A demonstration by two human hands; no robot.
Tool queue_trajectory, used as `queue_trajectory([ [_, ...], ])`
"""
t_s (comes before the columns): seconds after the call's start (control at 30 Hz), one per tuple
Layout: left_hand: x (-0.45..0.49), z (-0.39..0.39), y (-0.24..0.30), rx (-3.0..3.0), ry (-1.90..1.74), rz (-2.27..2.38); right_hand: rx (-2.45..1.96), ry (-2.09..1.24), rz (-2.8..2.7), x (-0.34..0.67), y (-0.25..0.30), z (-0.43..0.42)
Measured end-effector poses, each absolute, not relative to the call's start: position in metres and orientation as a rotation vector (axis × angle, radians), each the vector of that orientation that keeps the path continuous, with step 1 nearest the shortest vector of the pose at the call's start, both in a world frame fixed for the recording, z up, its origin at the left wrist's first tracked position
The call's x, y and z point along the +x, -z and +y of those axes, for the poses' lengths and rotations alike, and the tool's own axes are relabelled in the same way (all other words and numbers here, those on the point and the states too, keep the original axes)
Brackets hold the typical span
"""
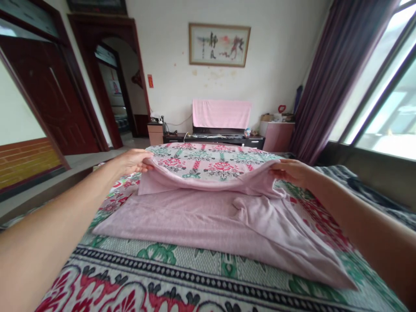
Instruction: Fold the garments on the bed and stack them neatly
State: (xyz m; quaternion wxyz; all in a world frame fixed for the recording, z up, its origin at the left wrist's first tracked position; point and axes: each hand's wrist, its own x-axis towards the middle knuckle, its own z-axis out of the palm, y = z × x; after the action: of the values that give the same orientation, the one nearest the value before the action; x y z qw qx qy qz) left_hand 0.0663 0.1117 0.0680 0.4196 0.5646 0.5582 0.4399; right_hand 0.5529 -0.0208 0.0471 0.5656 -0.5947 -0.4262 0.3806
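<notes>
A pale pink garment [182, 216], thin and soft like a knit shirt, lies spread over the patterned bed cover. My left hand [138, 160] pinches the left end of its far edge. At the other end, my right hand [290, 170] grips the same edge between thumb and fingers. Between the two hands this edge is lifted off the bed and sags in the middle. The near part lies flat, with a bunched fold at the right and a pointed corner toward the lower right. Whether the garment has sleeves or a collar I cannot tell.
The cover [162, 253] has red and green flowers with a dark border. A striped dark cloth [344, 180] lies to the right. Beyond the bed, a low black cabinet [208, 139] carries something draped with a pink cloth [222, 113]. Purple curtains [328, 73] hang by the window.
</notes>
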Motion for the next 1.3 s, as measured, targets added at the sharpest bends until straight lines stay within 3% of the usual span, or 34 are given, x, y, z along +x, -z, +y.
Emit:
queue_trajectory([
  [0.17,0.108,0.129,-0.064,1.462,-1.261,1.405,-1.233,-0.778,-0.854,0.534,-0.047,0.015],
  [0.4,0.106,0.125,-0.040,1.452,-1.321,1.296,-1.246,-0.736,-1.053,0.541,-0.023,-0.006],
  [0.63,0.068,0.103,-0.029,1.382,-1.232,1.270,-1.264,-0.949,-1.210,0.554,-0.013,-0.041],
  [0.77,0.039,0.092,-0.009,1.698,-1.036,1.547,-1.502,-1.094,-1.525,0.565,-0.017,-0.069],
  [0.83,0.031,0.087,0.001,1.912,-0.913,1.754,-1.771,-0.931,-1.680,0.566,-0.017,-0.074],
  [0.93,0.030,0.079,0.011,2.128,-0.794,1.960,-2.089,-0.295,-1.743,0.553,-0.017,-0.066],
  [1.0,0.032,0.075,0.016,2.255,-0.766,1.985,-2.059,0.043,-1.759,0.533,-0.016,-0.059],
  [1.3,0.022,0.082,0.031,2.553,-0.532,1.657,-2.074,0.264,-2.054,0.473,0.014,-0.052],
])
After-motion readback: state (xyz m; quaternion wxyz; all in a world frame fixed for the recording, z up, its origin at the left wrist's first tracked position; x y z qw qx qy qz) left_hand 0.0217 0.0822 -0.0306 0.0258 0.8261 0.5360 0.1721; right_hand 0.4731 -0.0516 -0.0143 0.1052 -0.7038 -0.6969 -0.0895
